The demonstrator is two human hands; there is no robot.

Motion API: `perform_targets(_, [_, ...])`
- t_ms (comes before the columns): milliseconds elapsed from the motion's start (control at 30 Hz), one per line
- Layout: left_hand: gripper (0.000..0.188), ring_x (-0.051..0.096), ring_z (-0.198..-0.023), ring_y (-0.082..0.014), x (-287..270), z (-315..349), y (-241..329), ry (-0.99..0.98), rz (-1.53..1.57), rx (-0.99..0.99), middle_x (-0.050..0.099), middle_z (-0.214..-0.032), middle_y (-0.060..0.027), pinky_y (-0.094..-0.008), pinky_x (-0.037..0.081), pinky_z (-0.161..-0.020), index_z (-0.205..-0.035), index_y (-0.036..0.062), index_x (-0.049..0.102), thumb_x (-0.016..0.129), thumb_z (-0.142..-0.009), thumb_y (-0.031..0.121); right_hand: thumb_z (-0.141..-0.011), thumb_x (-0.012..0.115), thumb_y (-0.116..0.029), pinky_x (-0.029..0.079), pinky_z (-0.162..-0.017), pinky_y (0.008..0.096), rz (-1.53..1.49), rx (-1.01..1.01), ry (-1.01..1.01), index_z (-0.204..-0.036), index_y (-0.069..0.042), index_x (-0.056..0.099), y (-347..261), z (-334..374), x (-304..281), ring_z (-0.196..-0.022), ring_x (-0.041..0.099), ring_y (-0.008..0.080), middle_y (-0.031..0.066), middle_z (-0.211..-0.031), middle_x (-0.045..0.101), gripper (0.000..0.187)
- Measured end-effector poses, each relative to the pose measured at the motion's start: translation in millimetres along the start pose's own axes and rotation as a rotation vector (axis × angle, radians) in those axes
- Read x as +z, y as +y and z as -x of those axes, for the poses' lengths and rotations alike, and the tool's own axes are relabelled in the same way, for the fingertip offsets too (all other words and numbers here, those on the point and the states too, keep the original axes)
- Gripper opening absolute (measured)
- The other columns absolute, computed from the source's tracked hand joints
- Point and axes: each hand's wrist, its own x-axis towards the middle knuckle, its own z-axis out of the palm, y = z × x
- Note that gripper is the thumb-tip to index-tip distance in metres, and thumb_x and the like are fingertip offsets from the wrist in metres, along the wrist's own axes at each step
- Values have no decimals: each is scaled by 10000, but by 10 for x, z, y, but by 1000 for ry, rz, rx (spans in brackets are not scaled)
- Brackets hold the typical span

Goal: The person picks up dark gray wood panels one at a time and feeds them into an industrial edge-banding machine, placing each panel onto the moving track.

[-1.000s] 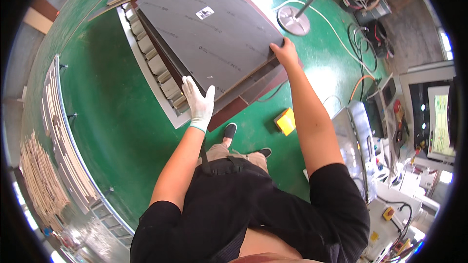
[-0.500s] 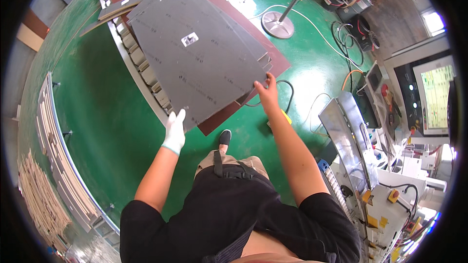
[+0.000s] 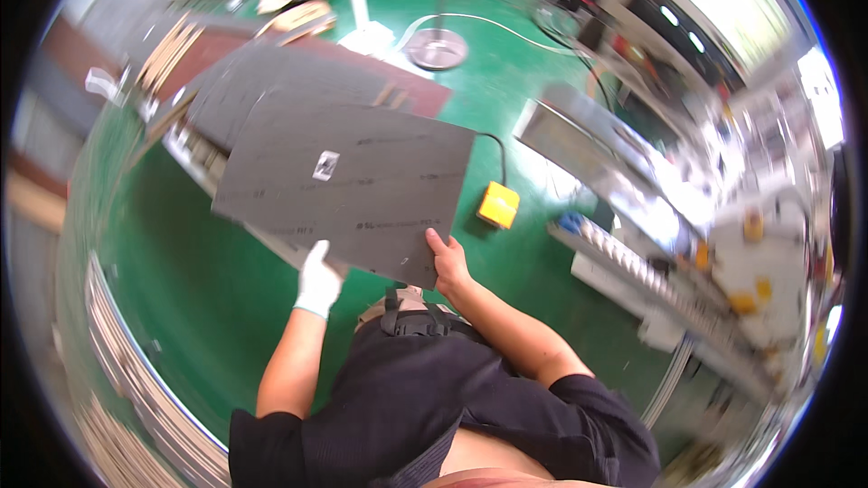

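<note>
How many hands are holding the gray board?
2: the gloved left hand at the near edge of the gray board, the bare right hand at its right edge. No others show.

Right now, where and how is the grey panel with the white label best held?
Probably by two edges of the grey panel, from the person's side: near edge for the left hand, right edge by the front corner for the right hand, thumbs on top. It is broad, thin and flat, shows no handle, and its near right corner juts clear of the panels behind.

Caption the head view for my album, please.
Gloved left hand and bare right hand hold a grey panel by its edges.
</note>
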Motion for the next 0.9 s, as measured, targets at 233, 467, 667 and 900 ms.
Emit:
perform_targets(233, [673,433,-1398,-364,-282,21,60,-329,38,157,471,-1544,-125,-523,336,-1177,-1520,83,428,430,-1041,555,-903,774,-343,524,-698,362,494,-348,284,-1027,22,615,-689,1130,-678,-789,619,149,101,-888,671,416])
perform_targets(467, [491,537,-1301,-334,-490,-42,-911,-582,-21,-566,574,-1440,-150,-485,405,-1142,-1403,10,535,533,-1017,314,-914,756,-381,527,-796,343,592,-667,627,-1057,31,661,-367,2206,-2549,-874,630,143,94,-932,697,446])
perform_targets(667, [407,562,-1264,-353,1090,95,-1765,-563,-354,-636,607,-1356,-194,-467,410,-1166,-1302,-47,556,595,-912,61,-990,683,-323,520,-855,316,155,-758,1021,-1118,65,643,655,2838,-2973,-936,643,155,104,-1033,719,410])
perform_targets(900, [359,618,-1180,-263,2365,-414,-2615,-1019,-750,-825,665,-1258,-95,-483,456,-1080,-1279,22,591,643,-933,101,-1005,673,-278,505,-881,324,-67,-707,1562,-1111,84,639,1484,2657,-2499,-946,632,173,104,-1035,705,379])
